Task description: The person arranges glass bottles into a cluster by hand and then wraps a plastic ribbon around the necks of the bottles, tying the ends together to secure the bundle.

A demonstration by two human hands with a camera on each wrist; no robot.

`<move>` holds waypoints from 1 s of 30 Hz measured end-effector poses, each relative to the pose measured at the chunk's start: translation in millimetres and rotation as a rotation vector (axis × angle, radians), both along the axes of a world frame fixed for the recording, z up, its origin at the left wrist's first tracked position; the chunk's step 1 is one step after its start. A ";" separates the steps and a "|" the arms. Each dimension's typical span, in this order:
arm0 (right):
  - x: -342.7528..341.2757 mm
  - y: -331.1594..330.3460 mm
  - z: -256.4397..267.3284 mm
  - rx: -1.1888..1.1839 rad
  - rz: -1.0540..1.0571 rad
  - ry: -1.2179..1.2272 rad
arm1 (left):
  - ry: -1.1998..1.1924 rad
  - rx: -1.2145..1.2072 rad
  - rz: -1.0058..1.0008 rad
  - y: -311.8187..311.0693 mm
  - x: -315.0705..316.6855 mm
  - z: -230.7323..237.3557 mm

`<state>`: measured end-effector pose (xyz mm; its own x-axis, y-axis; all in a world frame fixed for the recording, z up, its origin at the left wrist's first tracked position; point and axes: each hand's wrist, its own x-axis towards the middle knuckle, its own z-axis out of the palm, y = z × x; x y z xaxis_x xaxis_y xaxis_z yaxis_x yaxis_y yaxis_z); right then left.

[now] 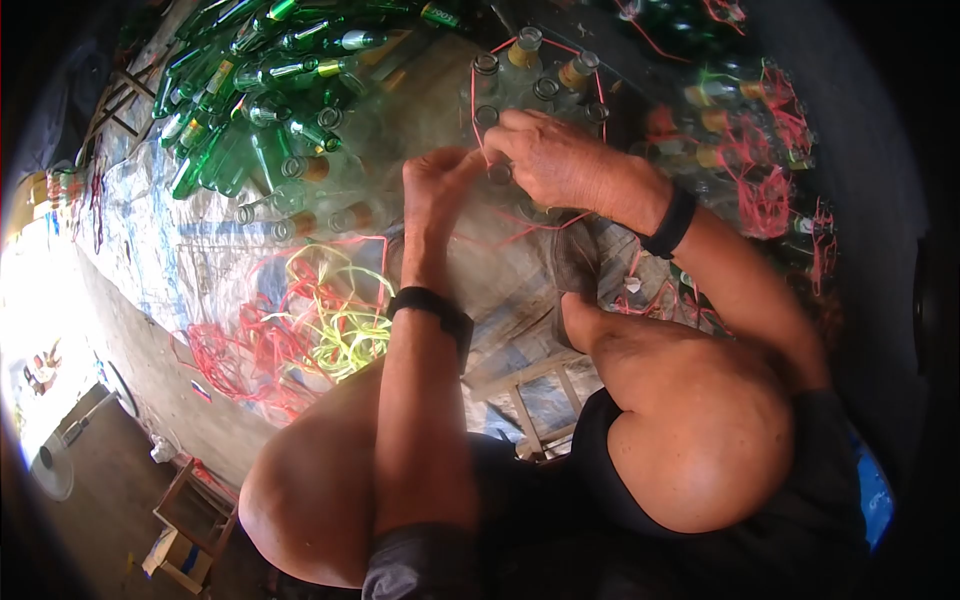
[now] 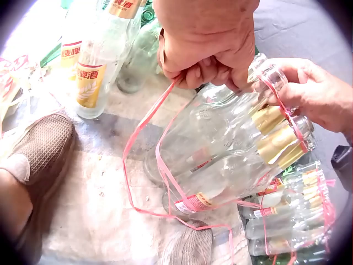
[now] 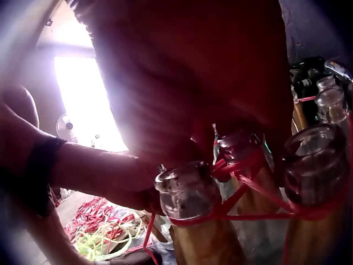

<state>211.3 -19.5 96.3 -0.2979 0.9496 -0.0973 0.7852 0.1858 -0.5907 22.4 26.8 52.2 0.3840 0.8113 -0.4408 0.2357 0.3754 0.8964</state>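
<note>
A bundle of clear glass beer bottles (image 2: 220,160) stands with pink plastic string (image 2: 279,102) looped around its necks. In the left wrist view, my left hand (image 2: 207,41) has its fingers curled around the string, and a loose length hangs down beside the bottles. My right hand (image 1: 555,160) is at the necks on the near side, its fingers bent and pinching at the string; its fingertips are partly hidden. Up close in the right wrist view, the string (image 3: 259,216) crosses between several bottle mouths (image 3: 187,185), just below the rims.
Green bottles (image 1: 255,95) are piled at the far left. Tangled red and yellow-green string (image 1: 320,320) lies on the sheeting at left. More tied bottles (image 2: 292,210) are at the right. A shoe (image 2: 47,146) rests near the bundle, and a clear labelled bottle (image 2: 91,83) stands behind it.
</note>
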 end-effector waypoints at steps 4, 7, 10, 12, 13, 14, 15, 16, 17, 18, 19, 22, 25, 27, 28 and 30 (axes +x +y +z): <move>-1.4 0.5 7.7 0.100 0.027 -0.108 | -0.022 0.051 -0.022 0.0 0.9 0.4; -2.1 1.3 14.1 0.092 0.039 -0.188 | -0.015 0.029 -0.031 0.8 -0.2 2.9; -2.0 1.3 21.1 0.093 0.028 -0.236 | 0.016 0.036 -0.030 -0.3 -1.7 7.7; -1.7 0.4 26.5 0.100 0.018 -0.253 | 0.026 0.031 -0.046 -0.3 -2.7 8.3; -1.5 0.4 29.3 0.129 0.008 -0.250 | 0.037 0.029 -0.064 -0.1 -3.3 8.1; -1.2 0.7 31.9 0.157 -0.002 -0.247 | 0.036 0.028 -0.061 -0.3 -3.4 6.7; -0.6 1.4 34.9 0.156 0.001 -0.248 | 0.013 0.031 -0.066 -0.5 -2.8 5.0; 0.2 2.0 38.0 0.155 0.007 -0.254 | -0.010 0.034 -0.072 -0.4 -2.0 3.5; 0.7 2.1 39.5 0.155 0.012 -0.260 | -0.011 0.033 -0.070 0.3 -1.4 2.2; 1.5 1.5 38.8 0.154 0.014 -0.261 | -0.002 0.044 -0.082 1.2 -0.4 2.0; 2.8 0.9 37.0 0.216 0.013 -0.220 | 0.007 0.055 -0.095 1.4 0.3 1.9; 11.1 2.0 22.7 0.379 0.076 -0.263 | -0.021 0.032 -0.088 1.3 1.8 4.8; 16.4 0.0 20.9 0.515 0.127 -0.316 | -0.024 0.006 -0.102 0.8 2.9 11.8; 14.4 -0.9 28.3 0.548 0.115 -0.286 | -0.011 0.029 -0.111 1.7 3.6 13.2; 11.5 -1.4 37.5 0.436 0.071 -0.300 | 0.001 0.053 -0.122 1.6 4.1 12.7; 8.1 -5.1 46.7 0.326 0.029 -0.316 | -0.013 0.060 -0.130 2.4 5.4 9.2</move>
<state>219.4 -24.6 143.0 -0.3285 0.9375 0.1149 0.9094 0.3468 -0.2296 27.8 29.1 61.5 0.4930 0.7789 -0.3876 0.2675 0.2882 0.9195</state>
